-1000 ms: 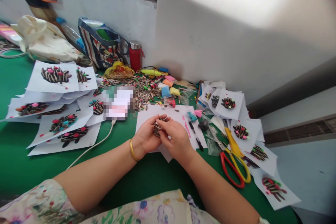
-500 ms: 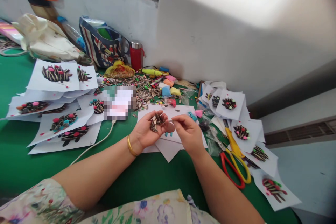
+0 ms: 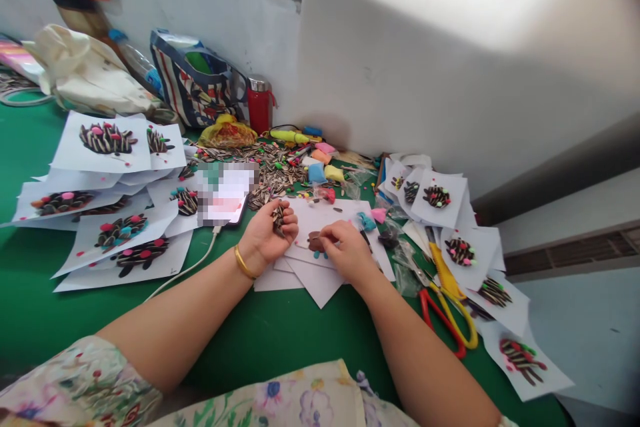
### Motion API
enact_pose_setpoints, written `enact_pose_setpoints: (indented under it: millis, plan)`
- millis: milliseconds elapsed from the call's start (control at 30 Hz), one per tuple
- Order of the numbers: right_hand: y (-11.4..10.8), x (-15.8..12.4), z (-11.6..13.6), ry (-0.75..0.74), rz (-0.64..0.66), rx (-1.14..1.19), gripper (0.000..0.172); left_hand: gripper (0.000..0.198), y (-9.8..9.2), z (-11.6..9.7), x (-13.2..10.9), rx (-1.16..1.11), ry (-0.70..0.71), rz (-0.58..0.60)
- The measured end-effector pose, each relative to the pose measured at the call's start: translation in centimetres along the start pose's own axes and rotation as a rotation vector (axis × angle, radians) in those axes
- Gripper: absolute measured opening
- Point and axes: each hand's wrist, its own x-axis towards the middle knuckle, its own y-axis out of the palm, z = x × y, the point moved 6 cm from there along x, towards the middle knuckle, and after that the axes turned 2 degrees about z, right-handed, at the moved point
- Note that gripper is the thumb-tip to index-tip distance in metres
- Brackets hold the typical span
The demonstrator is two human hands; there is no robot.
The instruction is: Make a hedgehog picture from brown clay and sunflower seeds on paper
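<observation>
My left hand [image 3: 270, 232] is cupped, palm up, around a small bunch of striped sunflower seeds [image 3: 278, 216] and rests at the left edge of a white sheet [image 3: 320, 217]. My right hand [image 3: 345, 248] is pinched, its fingertips pressing down at a brown clay shape [image 3: 315, 241] stuck on that sheet; what the fingertips hold is too small to make out. More white sheets [image 3: 313, 277] lie stacked beneath. A gold bangle [image 3: 242, 263] is on my left wrist.
A heap of loose sunflower seeds [image 3: 273, 170] and coloured clay lumps [image 3: 320, 167] lies behind. Finished seed pictures [image 3: 117, 233] are spread at left and at right [image 3: 457, 250]. Red and yellow scissors [image 3: 445, 310] lie at right; a phone [image 3: 225, 197] with white cable, red flask [image 3: 259, 105], striped bag [image 3: 193, 83].
My left hand drew left and curled round the seeds. My right hand came away from it and went down onto the brown clay shape on the paper.
</observation>
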Motion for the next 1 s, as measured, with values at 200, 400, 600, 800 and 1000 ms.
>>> enact_pose_setpoints:
  millis: [200,400,600,800,1000]
  plan:
    - [0.7,0.0,0.3,-0.046,0.040,-0.084,0.013,0.024,-0.4,0.1,0.2,0.017,0.009,-0.032]
    - [1.0,0.1,0.5,-0.047,0.063,-0.132,0.014,0.023,-0.3,0.3,0.1,0.015,0.001,-0.011]
    - [1.4,0.0,0.5,-0.056,0.104,-0.257,0.012,0.023,-0.2,0.4,0.1,0.007,-0.001,-0.015]
    - [1.8,0.1,0.8,-0.054,0.173,-0.432,0.014,0.021,-0.2,0.5,0.0,0.004,-0.002,-0.016]
    - [2.0,0.4,1.3,-0.063,0.211,-0.530,0.016,0.021,-0.2,0.6,0.0,0.005,-0.013,-0.012]
